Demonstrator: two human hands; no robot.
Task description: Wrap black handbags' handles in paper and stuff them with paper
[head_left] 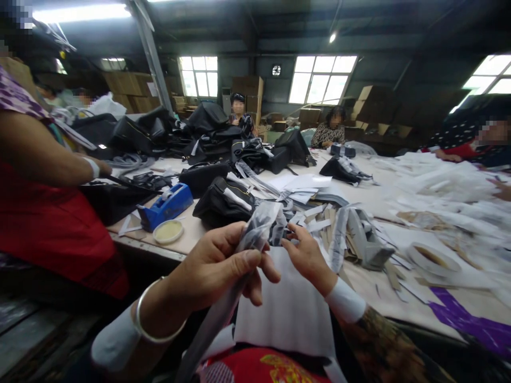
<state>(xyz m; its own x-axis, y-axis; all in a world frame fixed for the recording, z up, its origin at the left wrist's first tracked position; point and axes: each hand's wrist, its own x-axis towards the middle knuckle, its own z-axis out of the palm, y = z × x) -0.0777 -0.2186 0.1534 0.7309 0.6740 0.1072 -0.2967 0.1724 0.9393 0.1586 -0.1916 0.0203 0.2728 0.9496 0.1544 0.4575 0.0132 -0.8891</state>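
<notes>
My left hand is closed around a strap wrapped in thin translucent film, its thumb pressed on top. One length of the strap hangs below this hand toward my lap. My right hand has its fingertips together at the far part of the same strap, where dark pieces show through the film. Fine detail between those fingertips is too small to make out. Below both hands a white sheet lies over my lap and the table edge. Just beyond my hands sits a black bag with a white-wrapped part.
A blue tape dispenser and a round dish stand at the left edge. To the right are a grey tape dispenser, cardboard strips and a tape roll. Black bags pile up behind. A co-worker in a red apron stands close left.
</notes>
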